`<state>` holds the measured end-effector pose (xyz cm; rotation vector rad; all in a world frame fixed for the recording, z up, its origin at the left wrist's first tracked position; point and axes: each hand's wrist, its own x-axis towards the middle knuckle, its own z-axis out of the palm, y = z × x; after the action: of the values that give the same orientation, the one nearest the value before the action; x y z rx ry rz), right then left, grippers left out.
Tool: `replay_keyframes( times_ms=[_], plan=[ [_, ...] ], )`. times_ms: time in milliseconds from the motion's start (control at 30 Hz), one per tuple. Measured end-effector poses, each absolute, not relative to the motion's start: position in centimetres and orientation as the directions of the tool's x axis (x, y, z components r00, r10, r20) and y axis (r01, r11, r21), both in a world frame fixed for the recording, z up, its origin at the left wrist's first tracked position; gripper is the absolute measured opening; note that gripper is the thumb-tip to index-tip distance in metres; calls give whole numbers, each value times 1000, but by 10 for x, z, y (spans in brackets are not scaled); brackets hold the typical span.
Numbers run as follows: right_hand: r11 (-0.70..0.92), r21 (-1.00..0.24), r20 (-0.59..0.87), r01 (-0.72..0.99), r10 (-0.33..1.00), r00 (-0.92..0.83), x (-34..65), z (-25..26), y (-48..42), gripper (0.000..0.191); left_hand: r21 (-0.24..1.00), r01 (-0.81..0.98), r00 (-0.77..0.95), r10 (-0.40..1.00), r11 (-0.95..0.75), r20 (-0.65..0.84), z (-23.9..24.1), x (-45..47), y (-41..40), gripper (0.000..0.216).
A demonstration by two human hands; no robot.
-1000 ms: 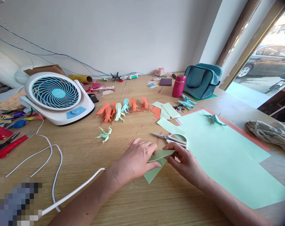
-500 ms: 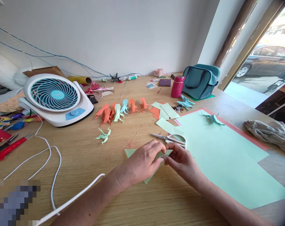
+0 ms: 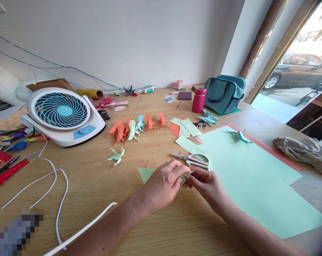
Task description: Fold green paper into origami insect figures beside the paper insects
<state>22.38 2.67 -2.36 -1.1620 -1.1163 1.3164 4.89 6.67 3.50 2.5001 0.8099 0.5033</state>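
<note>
A folded piece of light green paper (image 3: pixel 145 173) is held just above the wooden table, between both hands. My left hand (image 3: pixel 167 181) covers most of it, with thumb and fingers closed on its middle. At the paper's right corner, my right hand (image 3: pixel 203 180) pinches the edge between thumb and fingertips. White-handled scissors (image 3: pixel 199 161) lie right behind my right hand, blades pointing left. To the right, large light green sheets (image 3: pixel 246 177) lie flat over a red sheet. How the paper is folded under my fingers is hidden.
Folded orange, green and blue paper figures (image 3: pixel 150 122) stand in a row behind my hands, a green paper figure (image 3: pixel 116 156) in front. A white fan (image 3: pixel 62 110) with a cord is at left. A pink flask (image 3: pixel 198 100) and a teal bag (image 3: pixel 224 94) stand at back right.
The lower corner of the green paper, which stuck out below my left hand, no longer shows. My right fingers have shifted slightly at the right corner. The view has moved a little.
</note>
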Motion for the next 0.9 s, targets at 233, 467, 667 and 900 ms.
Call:
replay_keyframes(
  times_ms=[233, 467, 667, 900],
  plan=[
    [-45, -997, -41, -63, 998, -54, 226, -24, 27, 38, 525, 449, 764, 615, -723, 195, 36, 49, 67, 40],
    [-49, -996, -42, -81, 996, -83, 228, -20, 26, 36, 505, 464, 768, 615, -728, 182, 38, 49, 67, 41],
    [-56, -991, -46, -119, 995, -83, 228, -19, 27, 39, 509, 470, 756, 626, -721, 190, 36, 49, 68, 41],
    [-71, -984, -57, -162, 994, -95, 228, -20, 27, 36, 546, 439, 743, 630, -714, 226, 33, 48, 69, 36]
  ],
)
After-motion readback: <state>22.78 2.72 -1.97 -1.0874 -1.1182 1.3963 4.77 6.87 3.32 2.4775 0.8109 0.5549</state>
